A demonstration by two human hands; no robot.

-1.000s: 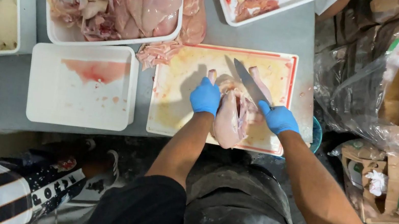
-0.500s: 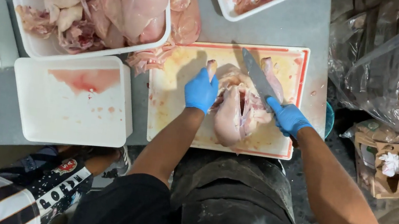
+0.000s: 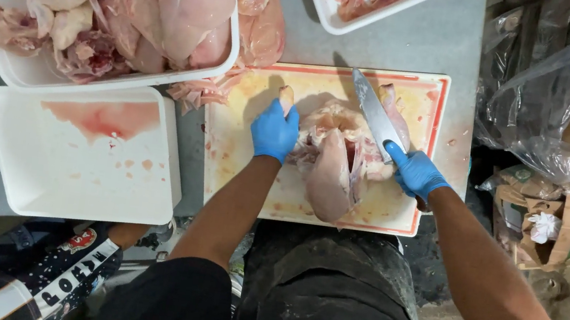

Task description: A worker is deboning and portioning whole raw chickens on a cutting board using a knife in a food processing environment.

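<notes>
Grey steel table (image 3: 419,31) fills the view, evenly lit. Off its right edge, clear plastic bags (image 3: 543,91) and a torn cardboard box (image 3: 548,224) crowd the dark floor (image 3: 431,275).

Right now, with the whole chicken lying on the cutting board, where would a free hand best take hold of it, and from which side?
Probably at the left leg, coming from the left, where the left hand already sits. The chicken lies lengthwise on the cutting board, its leg sticking out as a narrow handle. The right hand holds the knife on the right side, so that side is best avoided.
</notes>
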